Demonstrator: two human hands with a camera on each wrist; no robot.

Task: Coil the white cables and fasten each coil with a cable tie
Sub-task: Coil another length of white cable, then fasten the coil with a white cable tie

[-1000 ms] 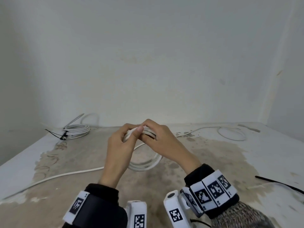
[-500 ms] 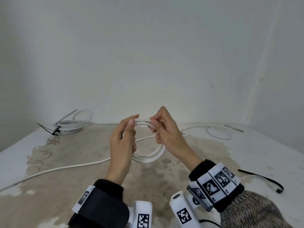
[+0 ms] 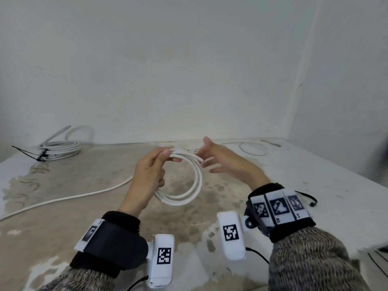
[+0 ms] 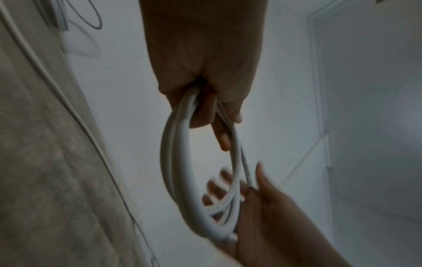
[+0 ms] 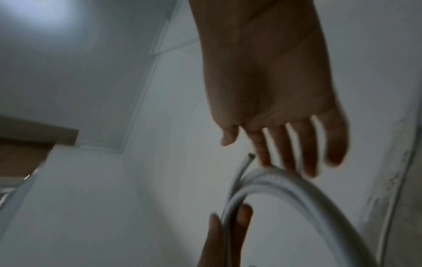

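My left hand [image 3: 156, 164] pinches the top of a small coil of white cable [image 3: 194, 186] between thumb and fingers, holding it upright above the table. The coil [image 4: 175, 171] hangs as a ring of several turns, and its cut end [image 5: 250, 156] sticks out by my right fingertips. The cable's loose tail [image 3: 63, 199] trails left across the table. My right hand [image 3: 212, 162] hovers beside the coil's right edge with fingers straight and spread, holding nothing. A black cable tie [image 3: 308, 198] lies on the table beyond my right wrist.
A finished coil [image 3: 59, 149] bound with a black tie lies at the back left by the wall. Another loose white cable [image 3: 253, 148] loops at the back right. The stained table [image 3: 84, 227] meets a white wall behind, and the right edge drops off.
My right hand has let go of the coil and spread its fingers, moving right. The left hand keeps its pinch, and the coil now hangs as a fuller ring.
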